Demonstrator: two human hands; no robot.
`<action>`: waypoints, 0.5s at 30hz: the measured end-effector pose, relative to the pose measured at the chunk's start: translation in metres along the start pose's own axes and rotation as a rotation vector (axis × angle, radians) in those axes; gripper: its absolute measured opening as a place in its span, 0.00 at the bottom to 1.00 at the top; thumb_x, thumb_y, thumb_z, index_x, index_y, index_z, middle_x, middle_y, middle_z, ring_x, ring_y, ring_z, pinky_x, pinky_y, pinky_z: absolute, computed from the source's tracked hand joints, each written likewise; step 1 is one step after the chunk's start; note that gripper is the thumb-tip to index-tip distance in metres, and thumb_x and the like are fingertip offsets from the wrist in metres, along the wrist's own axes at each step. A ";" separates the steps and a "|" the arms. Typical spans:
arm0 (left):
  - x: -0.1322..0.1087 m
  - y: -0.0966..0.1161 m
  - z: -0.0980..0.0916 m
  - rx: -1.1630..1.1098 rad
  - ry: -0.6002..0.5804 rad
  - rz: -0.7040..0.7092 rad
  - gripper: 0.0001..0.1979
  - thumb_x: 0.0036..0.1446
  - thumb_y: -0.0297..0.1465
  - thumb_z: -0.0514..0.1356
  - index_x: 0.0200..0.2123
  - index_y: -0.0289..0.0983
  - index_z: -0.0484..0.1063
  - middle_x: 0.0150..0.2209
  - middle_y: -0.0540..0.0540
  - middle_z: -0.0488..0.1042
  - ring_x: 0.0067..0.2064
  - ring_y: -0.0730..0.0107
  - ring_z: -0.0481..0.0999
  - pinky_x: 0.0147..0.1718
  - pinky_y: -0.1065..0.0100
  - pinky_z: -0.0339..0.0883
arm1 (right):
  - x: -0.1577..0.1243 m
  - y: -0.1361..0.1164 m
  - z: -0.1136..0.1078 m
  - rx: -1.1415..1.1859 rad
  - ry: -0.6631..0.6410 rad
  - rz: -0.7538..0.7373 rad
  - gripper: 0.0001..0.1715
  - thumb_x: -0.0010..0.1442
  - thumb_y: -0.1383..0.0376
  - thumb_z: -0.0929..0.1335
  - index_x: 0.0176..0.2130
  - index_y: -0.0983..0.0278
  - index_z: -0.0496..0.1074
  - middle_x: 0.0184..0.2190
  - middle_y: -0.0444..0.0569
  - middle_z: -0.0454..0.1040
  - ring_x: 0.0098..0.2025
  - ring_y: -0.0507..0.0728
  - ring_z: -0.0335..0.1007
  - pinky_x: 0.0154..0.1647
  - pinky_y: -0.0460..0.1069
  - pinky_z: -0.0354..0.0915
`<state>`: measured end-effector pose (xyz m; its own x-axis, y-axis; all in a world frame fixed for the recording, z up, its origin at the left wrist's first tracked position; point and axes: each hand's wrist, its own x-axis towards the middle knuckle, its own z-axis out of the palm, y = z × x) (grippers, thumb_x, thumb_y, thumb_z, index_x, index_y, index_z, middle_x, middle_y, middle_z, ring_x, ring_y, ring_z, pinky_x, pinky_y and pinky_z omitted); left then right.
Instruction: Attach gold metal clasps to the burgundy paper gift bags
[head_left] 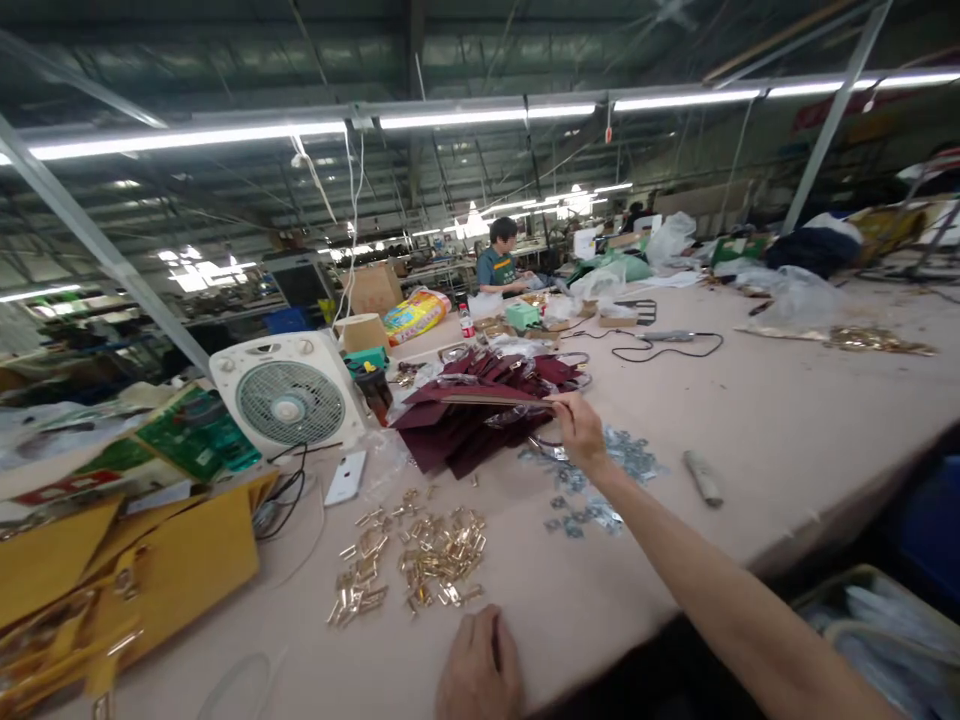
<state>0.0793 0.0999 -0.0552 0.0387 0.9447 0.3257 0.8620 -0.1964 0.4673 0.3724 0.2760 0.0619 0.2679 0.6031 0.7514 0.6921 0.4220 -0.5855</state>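
Observation:
My right hand [579,432] reaches forward and pinches the near-right edge of a maroon flat piece [487,400], leather-like and perhaps a bag panel. It is lifted at the top of a heap of maroon pieces [472,450] with clear plastic among them. My left hand [480,668] rests at the table's near edge, fingers curled in, with nothing seen in it. Just beyond it lie loose gold metal fittings [444,552]. Under and beside my right wrist are silvery flat metal pieces [630,460], in a scattered pile.
A white box fan [289,392] and a phone [346,478] are on the left, near yellow bag pieces [180,580]. A grey roll [703,478] lies at right. Farther back are a corded tool [671,337], plastic bags [795,295] and a person [499,260]. A bin [885,620] stands below the table edge.

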 end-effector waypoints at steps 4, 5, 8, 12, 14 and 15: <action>0.004 0.004 -0.017 -0.186 -0.127 -0.125 0.17 0.68 0.39 0.52 0.48 0.44 0.79 0.49 0.44 0.83 0.49 0.58 0.82 0.49 0.64 0.71 | -0.053 -0.011 -0.042 0.077 0.112 0.071 0.17 0.77 0.56 0.56 0.51 0.59 0.68 0.47 0.54 0.74 0.47 0.59 0.76 0.50 0.57 0.76; 0.006 0.005 -0.021 -0.224 -0.159 -0.185 0.18 0.68 0.41 0.52 0.48 0.44 0.79 0.50 0.44 0.83 0.50 0.55 0.81 0.50 0.62 0.71 | -0.068 -0.014 -0.053 0.105 0.141 0.096 0.17 0.77 0.56 0.56 0.50 0.59 0.69 0.48 0.54 0.74 0.48 0.60 0.76 0.50 0.58 0.77; 0.016 0.013 -0.026 -0.363 -0.232 -0.350 0.23 0.67 0.49 0.51 0.50 0.43 0.79 0.46 0.42 0.84 0.49 0.49 0.81 0.50 0.54 0.71 | -0.111 -0.023 -0.083 0.202 0.207 0.173 0.15 0.75 0.54 0.60 0.47 0.58 0.71 0.48 0.54 0.75 0.52 0.63 0.75 0.52 0.60 0.77; 0.032 0.040 -0.022 -0.903 -0.229 -0.474 0.36 0.62 0.59 0.52 0.54 0.34 0.77 0.41 0.39 0.84 0.38 0.54 0.82 0.41 0.56 0.76 | -0.165 -0.036 -0.123 0.163 0.166 0.157 0.11 0.75 0.59 0.61 0.47 0.56 0.71 0.49 0.54 0.76 0.55 0.63 0.74 0.55 0.61 0.74; 0.041 0.060 -0.022 -1.211 -0.230 -0.586 0.39 0.62 0.60 0.53 0.57 0.32 0.75 0.42 0.38 0.84 0.39 0.54 0.83 0.40 0.56 0.78 | -0.189 -0.042 -0.141 0.127 0.072 0.121 0.11 0.75 0.60 0.61 0.49 0.56 0.71 0.49 0.54 0.76 0.56 0.63 0.74 0.57 0.62 0.72; 0.045 0.070 -0.023 -1.325 -0.235 -0.638 0.38 0.63 0.59 0.53 0.59 0.33 0.74 0.44 0.38 0.84 0.43 0.53 0.84 0.42 0.55 0.78 | -0.201 -0.045 -0.150 0.122 0.005 0.108 0.11 0.75 0.60 0.60 0.49 0.56 0.71 0.49 0.54 0.76 0.56 0.63 0.74 0.58 0.61 0.72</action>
<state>0.1296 0.1222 0.0114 0.0305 0.9556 -0.2931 -0.3054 0.2881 0.9076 0.3878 0.0347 -0.0168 0.3404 0.6460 0.6833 0.5725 0.4341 -0.6956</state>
